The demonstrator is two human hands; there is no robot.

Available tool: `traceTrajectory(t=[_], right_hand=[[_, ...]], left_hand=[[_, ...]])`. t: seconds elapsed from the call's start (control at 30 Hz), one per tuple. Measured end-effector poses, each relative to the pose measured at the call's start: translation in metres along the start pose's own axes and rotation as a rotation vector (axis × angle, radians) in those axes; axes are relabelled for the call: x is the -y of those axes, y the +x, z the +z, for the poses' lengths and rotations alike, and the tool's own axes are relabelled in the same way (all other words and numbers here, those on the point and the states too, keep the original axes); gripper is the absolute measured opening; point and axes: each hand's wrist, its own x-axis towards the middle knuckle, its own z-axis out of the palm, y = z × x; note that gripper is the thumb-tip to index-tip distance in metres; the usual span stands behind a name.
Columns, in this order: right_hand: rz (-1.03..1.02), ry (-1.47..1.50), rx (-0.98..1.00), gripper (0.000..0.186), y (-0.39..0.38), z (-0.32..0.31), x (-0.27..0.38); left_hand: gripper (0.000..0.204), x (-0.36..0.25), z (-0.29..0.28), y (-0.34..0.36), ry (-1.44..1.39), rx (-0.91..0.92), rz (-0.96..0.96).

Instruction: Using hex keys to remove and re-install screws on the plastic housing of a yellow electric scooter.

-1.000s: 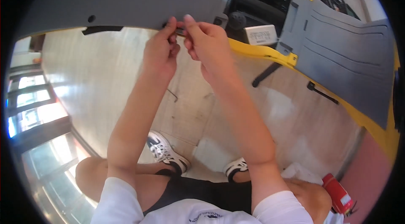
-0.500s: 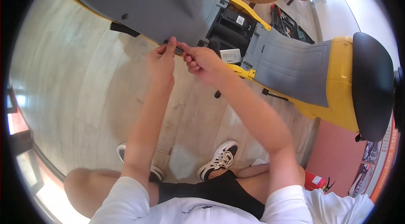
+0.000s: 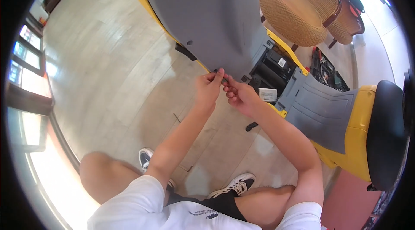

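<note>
A yellow and grey electric scooter stands ahead of me, its large grey panel point(image 3: 203, 9) at the top middle. My left hand point(image 3: 208, 89) pinches with thumb and fingers at the panel's lower edge. Close beside it, my right hand point(image 3: 243, 98) is closed with thumb and forefinger on the same spot. Between the fingertips shows a small dark piece point(image 3: 224, 81), mostly hidden; its kind is not clear. Right of the hands, an open compartment point(image 3: 270, 69) holds black parts and a white-labelled box point(image 3: 267, 95).
The scooter's grey footboard point(image 3: 322, 106) and black seat point(image 3: 387, 137) extend right. Woven chairs point(image 3: 294, 13) and an open tool case point(image 3: 326, 70) with tools lie beyond it. A black kickstand-like part point(image 3: 251, 126) juts out below. My shoes stand on the wood-look floor point(image 3: 108, 78).
The view has swung, so scooter and hands sit further right and lower in the picture. Both hands stay pinched at the same spot on the panel's edge.
</note>
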Motion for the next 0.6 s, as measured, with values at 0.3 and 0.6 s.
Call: traceTrajectory(t=[0.3, 0.6], right_hand=[[0.007, -0.028, 0.016, 0.018, -0.005, 0.003, 0.001], [0.042, 0.154, 0.050, 0.019, 0.005, 0.003, -0.002]], left_hand=[[0.033, 0.005, 0.008, -0.002, -0.131, 0.010, 0.028], [0.033, 0.016, 0.005, 0.002, -0.084, 0.005, 0.022]])
